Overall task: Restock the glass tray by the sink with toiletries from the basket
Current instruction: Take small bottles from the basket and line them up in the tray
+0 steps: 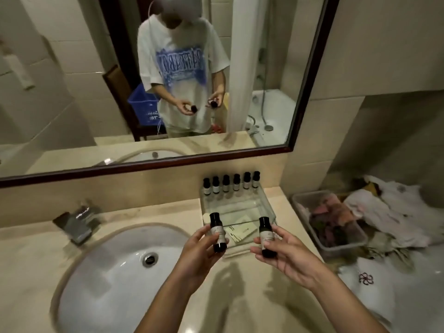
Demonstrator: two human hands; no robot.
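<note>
- Left hand is pinching the left bottle, thumb on the front of the label, fingers curling behind it; bottle is standing upright, dark cap up.
- Right hand is gripping the right bottle the same way, thumb across the label, fingers wrapping the far side; bottle is tilting slightly left at the top.
- Both bottles are hanging in the air just in front of the glass tray, apart from each other, not touching it.
- Glass tray is sitting on the counter right of the sink, against the back wall.
- Row of six small bottles is standing upright along the tray's back edge.
- Flat paper packets are lying at the tray's front; cannot tell whether inside or on the rim.
- Faucet is sitting at the sink's left rear, blurred.
- Clear plastic tub with pinkish contents is sitting right of the tray, white towels piling beside it.
- Mirror is showing a blue basket behind the person.
</note>
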